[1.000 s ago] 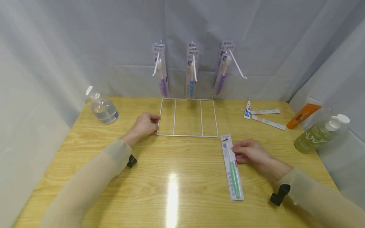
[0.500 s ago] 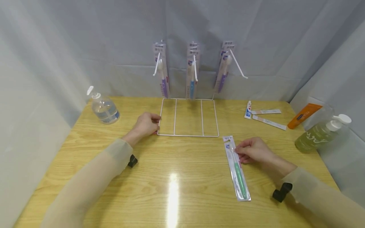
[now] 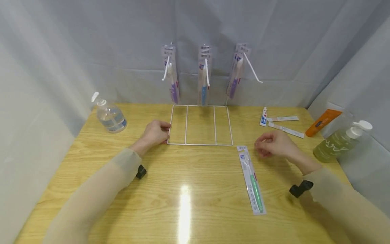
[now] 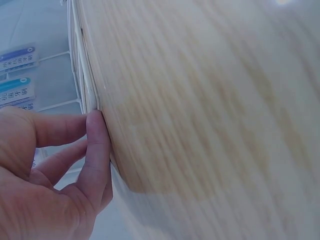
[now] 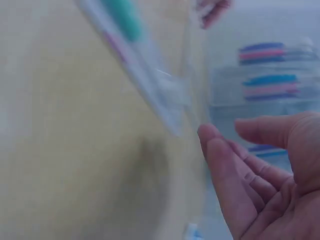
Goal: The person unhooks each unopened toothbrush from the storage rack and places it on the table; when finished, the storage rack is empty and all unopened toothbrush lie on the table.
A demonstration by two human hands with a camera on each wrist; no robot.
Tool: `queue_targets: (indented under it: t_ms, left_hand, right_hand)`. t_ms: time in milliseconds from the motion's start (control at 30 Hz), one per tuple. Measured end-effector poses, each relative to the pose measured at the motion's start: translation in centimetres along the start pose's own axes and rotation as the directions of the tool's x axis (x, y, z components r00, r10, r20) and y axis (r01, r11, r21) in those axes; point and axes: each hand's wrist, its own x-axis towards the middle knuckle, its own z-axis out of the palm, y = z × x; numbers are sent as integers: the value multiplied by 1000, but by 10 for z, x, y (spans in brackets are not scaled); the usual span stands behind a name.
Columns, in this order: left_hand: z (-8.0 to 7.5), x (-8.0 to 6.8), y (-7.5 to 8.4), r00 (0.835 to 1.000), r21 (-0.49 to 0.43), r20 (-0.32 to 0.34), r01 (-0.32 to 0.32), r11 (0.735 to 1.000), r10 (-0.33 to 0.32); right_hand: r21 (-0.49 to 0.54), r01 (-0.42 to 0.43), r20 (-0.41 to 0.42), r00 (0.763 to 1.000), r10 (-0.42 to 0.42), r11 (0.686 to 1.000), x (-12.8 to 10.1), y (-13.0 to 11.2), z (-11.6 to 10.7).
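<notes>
My left hand (image 3: 155, 132) pinches the left side of a white wire display rack (image 3: 201, 144), whose base lies on the wooden table. In the left wrist view, thumb and fingers (image 4: 95, 150) meet at the wire close to the tabletop. A packaged toothbrush (image 3: 252, 179) with a green handle lies on the table, right of the rack's front corner. My right hand (image 3: 275, 145) is just right of the package's upper end, apart from it. In the right wrist view its thumb and fingertips (image 5: 222, 150) are parted with nothing between them.
Packaged purple and blue toothbrushes (image 3: 203, 81) hang on the rack's three hooks. A clear pump bottle (image 3: 112, 118) stands left. On the right are a small toothpaste tube (image 3: 263, 117), two paper sachets (image 3: 286, 130), an orange tube (image 3: 323, 123) and a green pump bottle (image 3: 333, 147).
The right hand has laid the green toothbrush package slightly further right, let go of it and moved up and right. The left hand stays on the rack.
</notes>
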Motion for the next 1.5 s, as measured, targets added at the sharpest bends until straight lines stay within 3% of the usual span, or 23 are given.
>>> queue_targets:
  t_ms: [133,233,433,533,700,800,900,1067,1300,1500]
  left_hand:
    - [-1,-1,-1,1000,-3,-4,2,1000,-2]
    - [-2,0,-1,1000,-6,-1,5,1000,-5]
    - [-1,-1,0,1000,-15,0,5,1000,-5]
    - [0,-2,1,1000,-21,5,1,1000,-1]
    - [4,0,0,1000,-21,15,-8,1000,8]
    - [6,1,1,1000,-18,15,-18,1000,18]
    - [7,1,1,1000,-18,12,-20,1000,20]
    - [8,2,0,1000,-17,9,-6,1000,6]
    - [9,5,0,1000,-19,7,-7,1000,7]
    - [10,5,1,1000,-21,7,-15,1000,15]
  right_hand:
    - [113,93,-91,992,-82,989,19,-23,-24]
    - [235,186,-183,972,-144,954,38,-43,-41]
    - [423,401,-440,875,-203,812,80,-88,-56]
    - [468,469,-515,834,-200,749,98,-106,-57]
    - [473,553,-593,775,-217,686,116,-120,-51]
    - [442,579,-628,745,-224,685,122,-122,-48]
    - [431,582,-645,733,-215,689,126,-124,-47]
    - [426,574,-652,731,-204,699,128,-126,-47]
    - [473,569,-656,737,-163,672,122,-122,-54]
    - [418,563,-689,708,-156,713,104,-111,-63]
